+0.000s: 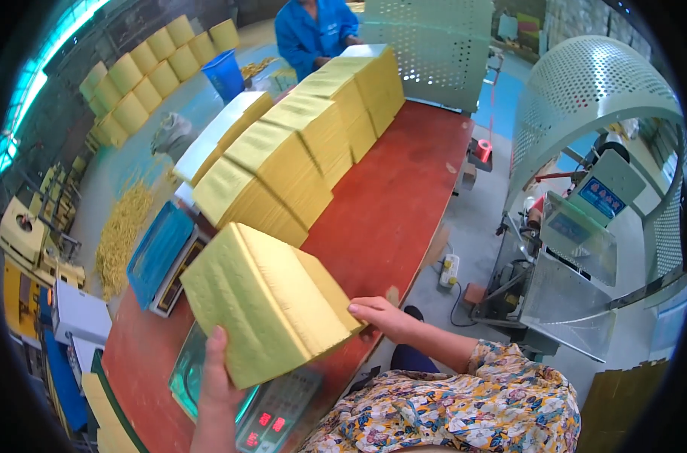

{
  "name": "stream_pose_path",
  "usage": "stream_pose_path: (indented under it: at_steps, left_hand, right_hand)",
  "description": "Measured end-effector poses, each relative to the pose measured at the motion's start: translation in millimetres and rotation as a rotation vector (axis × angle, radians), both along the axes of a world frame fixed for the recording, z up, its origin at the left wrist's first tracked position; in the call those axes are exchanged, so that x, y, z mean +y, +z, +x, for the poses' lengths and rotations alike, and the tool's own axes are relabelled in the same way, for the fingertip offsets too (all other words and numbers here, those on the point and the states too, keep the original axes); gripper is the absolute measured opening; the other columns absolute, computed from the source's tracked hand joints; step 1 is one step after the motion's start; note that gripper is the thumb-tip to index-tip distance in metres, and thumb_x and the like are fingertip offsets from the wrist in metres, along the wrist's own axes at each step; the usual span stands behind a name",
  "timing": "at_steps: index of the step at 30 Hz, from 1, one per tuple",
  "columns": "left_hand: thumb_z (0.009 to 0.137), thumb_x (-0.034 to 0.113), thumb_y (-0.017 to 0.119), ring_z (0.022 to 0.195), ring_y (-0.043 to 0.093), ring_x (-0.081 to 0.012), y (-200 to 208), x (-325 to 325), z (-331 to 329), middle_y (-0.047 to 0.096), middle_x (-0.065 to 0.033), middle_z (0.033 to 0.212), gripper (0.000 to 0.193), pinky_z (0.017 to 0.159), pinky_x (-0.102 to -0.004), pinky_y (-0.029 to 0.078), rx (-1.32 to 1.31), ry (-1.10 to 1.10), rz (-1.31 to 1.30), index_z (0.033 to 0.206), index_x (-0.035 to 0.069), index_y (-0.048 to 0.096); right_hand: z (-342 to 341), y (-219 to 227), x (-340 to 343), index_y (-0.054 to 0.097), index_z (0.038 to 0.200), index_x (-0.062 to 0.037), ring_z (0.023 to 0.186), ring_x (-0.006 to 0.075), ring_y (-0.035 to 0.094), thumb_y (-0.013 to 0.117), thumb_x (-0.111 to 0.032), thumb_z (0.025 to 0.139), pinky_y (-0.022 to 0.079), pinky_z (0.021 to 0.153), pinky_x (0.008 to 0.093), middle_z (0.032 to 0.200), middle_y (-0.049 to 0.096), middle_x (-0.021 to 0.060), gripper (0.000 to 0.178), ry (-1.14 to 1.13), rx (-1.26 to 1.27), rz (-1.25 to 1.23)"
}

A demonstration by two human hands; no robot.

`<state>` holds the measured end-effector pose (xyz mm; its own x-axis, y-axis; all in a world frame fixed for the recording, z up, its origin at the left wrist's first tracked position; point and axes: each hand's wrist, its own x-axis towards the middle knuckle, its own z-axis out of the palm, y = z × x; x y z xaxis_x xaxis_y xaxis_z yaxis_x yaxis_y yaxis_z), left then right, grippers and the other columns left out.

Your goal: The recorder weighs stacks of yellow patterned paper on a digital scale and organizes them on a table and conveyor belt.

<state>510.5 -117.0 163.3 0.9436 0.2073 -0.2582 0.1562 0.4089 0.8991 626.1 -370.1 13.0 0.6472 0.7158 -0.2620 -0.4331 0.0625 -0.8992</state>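
A thick stack of yellow paper [260, 302] is tilted between my two hands above the near end of the table. My left hand [217, 377] grips its lower left edge, thumb lying up along the side. At the right end my right hand [385, 317] has its fingers closed on the stack's edge; the fingertips are partly hidden. Below the stack sits a digital scale [283, 400] with a lit red display and a greenish plate, partly covered by the paper. More yellow paper stacks [283, 155] stand in a row just beyond.
The red table [388, 204] runs away from me. A blue tray [162, 249] lies at its left edge. A machine with a perforated guard [592, 83] stands at right, near a power strip [450, 270]. A co-worker in blue [305, 34] is at the far end, near a blue bin [224, 75].
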Motion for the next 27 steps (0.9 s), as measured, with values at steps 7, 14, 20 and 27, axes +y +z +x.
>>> stream_pose_path:
  at_steps: [7,14,20,27]
  left_hand:
    - [0.093,0.05,0.055,0.119,0.056,-0.0272,-85,-96,188,0.057,-0.0096,0.132,0.063,0.096,-0.0468,0.049,0.149,-0.056,-0.085,0.14,0.009,0.044]
    - [0.091,0.059,0.049,0.124,0.051,-0.0308,-74,-231,413,0.05,-0.0112,0.136,0.07,0.09,-0.0566,0.051,0.182,-0.269,-0.072,0.144,0.015,0.037]
    - [0.082,0.067,0.056,0.125,0.048,-0.0363,-64,-312,563,0.042,-0.0145,0.144,0.086,0.093,-0.062,0.047,0.208,-0.292,0.026,0.145,0.014,0.033]
    - [0.081,0.07,0.056,0.136,0.038,-0.0367,-71,-337,657,0.039,-0.0085,0.15,0.086,0.101,-0.0725,0.026,0.216,-0.218,-0.133,0.148,0.021,0.034]
  right_hand:
    - [174,-25,-121,0.065,0.112,0.0007,0.058,0.0144,0.062,0.049,-0.045,0.097,0.047,0.051,0.0259,0.078,0.066,0.0068,0.051,-0.131,0.018,-0.301]
    - [309,-29,-198,0.047,0.134,0.0028,0.079,0.0184,0.067,0.045,-0.034,0.101,0.054,0.066,0.0293,0.111,0.064,0.0128,0.049,-0.708,0.129,-0.021]
    - [318,-54,-199,0.045,0.137,0.0014,0.117,0.0268,0.059,0.058,-0.014,0.093,0.047,0.097,0.0362,0.133,0.055,0.0171,0.049,-0.934,-0.563,-0.268]
    - [304,-53,-151,0.059,0.117,-0.0012,0.114,0.0379,0.057,0.063,-0.002,0.082,0.049,0.095,0.0432,0.126,0.057,0.0215,0.036,-0.635,-0.926,-0.392]
